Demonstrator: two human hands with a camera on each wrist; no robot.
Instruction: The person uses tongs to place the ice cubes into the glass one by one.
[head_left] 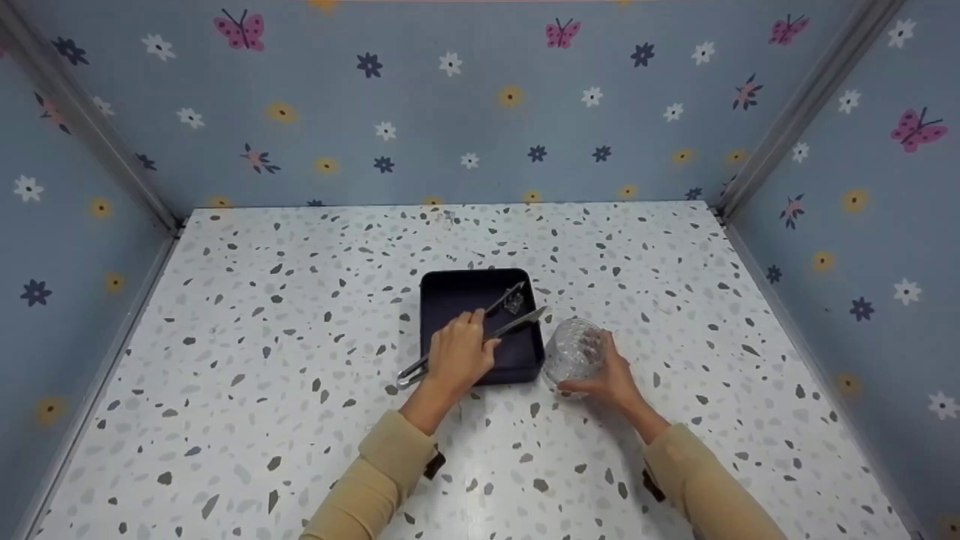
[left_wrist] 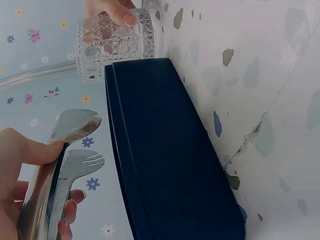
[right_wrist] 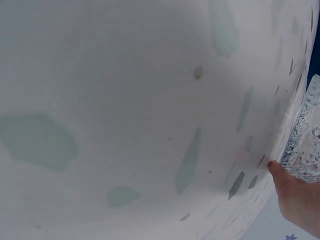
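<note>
Over the dark navy tray [head_left: 457, 367] my left hand [head_left: 459, 349] grips a pair of metal serving tongs [head_left: 412, 371]. One tong end is a spoon and the other a slotted fork, as the left wrist view shows; the two ends [left_wrist: 77, 125] stand apart, with nothing seen between them. A small clear lump [head_left: 514, 302] shows in the tray's far right part; its kind is too small to tell. Just right of the tray, my right hand [head_left: 607, 375] holds a clear cut-pattern glass [head_left: 571, 349] upright, thumb and fingers round its side. Whether the glass holds anything is unclear.
The white speckled tabletop [head_left: 285, 360] spreads around the tray on all sides. Blue panels with flowers and butterflies [head_left: 420, 97] wall off the back, left and right. Grey metal posts [head_left: 810, 97] stand at the back corners.
</note>
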